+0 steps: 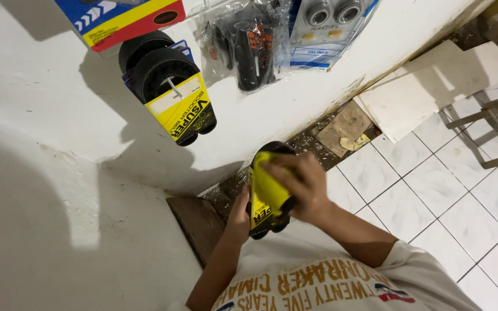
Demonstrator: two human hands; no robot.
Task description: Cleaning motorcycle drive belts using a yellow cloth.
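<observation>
A black rubber belt in a yellow card sleeve point(267, 198) is held at the centre of the view, slightly toward 6 o'clock, just in front of the person's white printed shirt point(329, 282). The right hand point(302, 185) is laid over the belt's upper part from 3 o'clock, its fingers point(280, 167) curled narrowly around the glossy yellow sleeve and pressed against it. The left hand point(238, 216) is closed on the lower edge from 8 o'clock; only its back and thumb side are shown, so the spread of its fingers cannot be told. The belt is seen as a folded loop, matte black, with ribbed inner teeth hidden here. At 11 o'clock, 2 similar belts point(171, 95) are hung on the rough white wall point(41, 115), their toothed rubber loops visible above yellow and white sleeves. At 12 o'clock, clear plastic packets of black parts point(249, 40) are hung. At 3 o'clock, smooth white floor tiles point(433, 184) are laid in a grid.
</observation>
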